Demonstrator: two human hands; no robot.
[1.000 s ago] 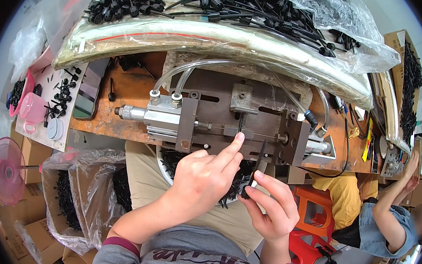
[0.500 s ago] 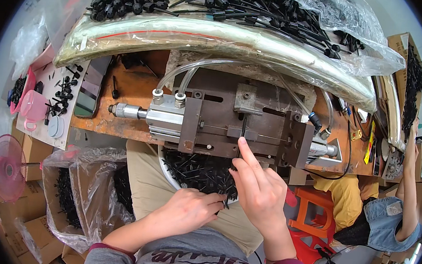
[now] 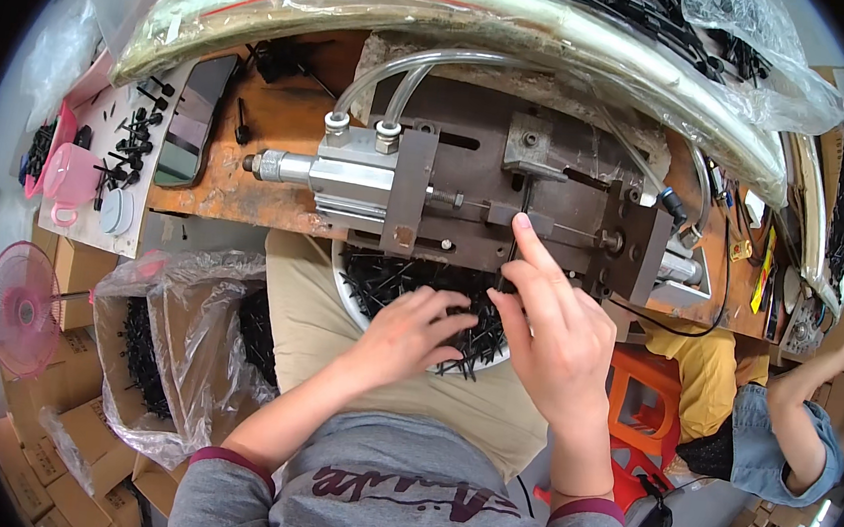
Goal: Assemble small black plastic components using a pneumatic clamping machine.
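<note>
In front of me a metal pneumatic clamping fixture (image 3: 477,208) is fixed at the bench edge. My right hand (image 3: 562,326) is at its front, index finger stretched onto the small central block (image 3: 518,218). The thumb and curled fingers pinch a thin black plastic rod (image 3: 505,277), whose upper part runs across the block under the fingertip. My left hand (image 3: 414,335) hovers over a white basin (image 3: 350,302) in my lap, its fingers apart and nothing visibly held. The basin is full of thin black plastic parts (image 3: 390,283).
Clear hoses (image 3: 440,56) arch behind the fixture under a long plastic-wrapped roll (image 3: 403,16). A phone (image 3: 195,123), loose black parts and a pink cup (image 3: 70,178) lie left. A plastic-lined carton (image 3: 173,352) and pink fan (image 3: 24,309) stand below. A co-worker (image 3: 789,426) sits at right.
My left hand has opened and moved up over the basin; before, its fingers were closed near a black part. My right hand keeps its pointing pose at the block. The whole view has shifted.
</note>
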